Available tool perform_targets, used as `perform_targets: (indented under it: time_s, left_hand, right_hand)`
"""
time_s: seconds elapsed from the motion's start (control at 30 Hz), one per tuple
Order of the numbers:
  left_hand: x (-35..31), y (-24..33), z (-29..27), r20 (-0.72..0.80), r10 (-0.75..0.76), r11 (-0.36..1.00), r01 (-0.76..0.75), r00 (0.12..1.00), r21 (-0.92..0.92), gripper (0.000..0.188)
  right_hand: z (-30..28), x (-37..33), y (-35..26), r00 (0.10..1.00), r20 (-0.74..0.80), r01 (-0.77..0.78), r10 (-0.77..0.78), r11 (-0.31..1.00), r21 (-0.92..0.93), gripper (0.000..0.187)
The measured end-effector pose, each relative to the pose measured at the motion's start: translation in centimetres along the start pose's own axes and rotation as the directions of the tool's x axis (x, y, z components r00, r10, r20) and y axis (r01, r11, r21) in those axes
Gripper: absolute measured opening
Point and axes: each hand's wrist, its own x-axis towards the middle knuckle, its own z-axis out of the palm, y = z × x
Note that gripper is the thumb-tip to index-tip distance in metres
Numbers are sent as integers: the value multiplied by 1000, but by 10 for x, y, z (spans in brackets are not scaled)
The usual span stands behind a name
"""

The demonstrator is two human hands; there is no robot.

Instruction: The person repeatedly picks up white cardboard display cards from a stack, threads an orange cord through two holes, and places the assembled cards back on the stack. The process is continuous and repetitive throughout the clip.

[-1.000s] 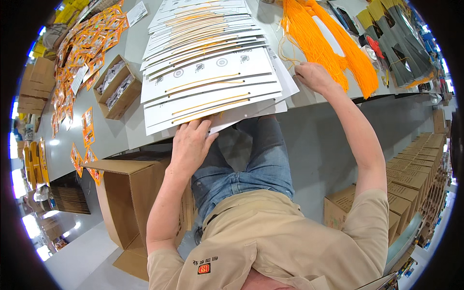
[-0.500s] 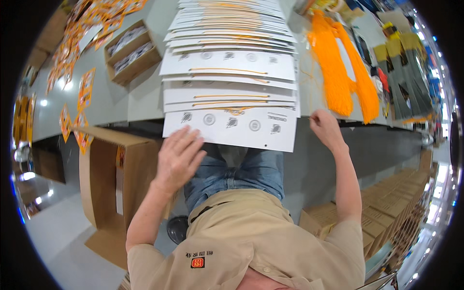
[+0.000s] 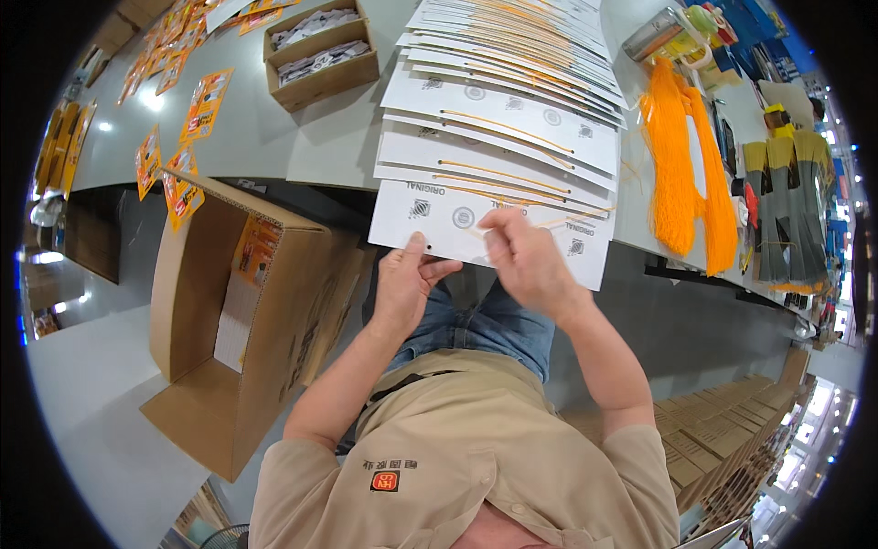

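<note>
A white printed card [image 3: 462, 240] lies at the near end of a long overlapping row of similar cards [image 3: 498, 87], several with orange cords threaded across them. Its front edge sticks out past the table. My left hand [image 3: 402, 291] grips that edge between thumb and fingers, beside a small punched hole. Over the card's right half is my right hand [image 3: 538, 265], slightly blurred, its fingers curled together. A faint orange strand shows near these fingers, but what they hold cannot be made out. A bundle of orange cords [image 3: 672, 174] rests on the table to the right.
A small divided cardboard box [image 3: 320, 80] of packets stands at the back left, near orange printed cards [image 3: 206, 102]. A large open carton [image 3: 261, 366] is below the table's left edge. At right are several brushes [image 3: 777, 210]; stacked cartons [image 3: 722, 416] sit lower right.
My right hand has come left from beside the row onto the nearest card. My left hand has gone from resting flat to pinching its front edge. The whole view has shifted.
</note>
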Motion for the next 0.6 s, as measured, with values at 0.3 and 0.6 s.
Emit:
perform_targets:
  time_s: [0.3,0.6]
  left_hand:
    - [-18,-12,-31,138,54,998,-58,989,23,34]
    - [-2,-39,-37,74,291,772,-279,954,571,21]
  right_hand:
    - [38,5,3,992,15,127,-126,990,-55,11]
    - [53,19,-7,959,205,249,-194,926,-286,11]
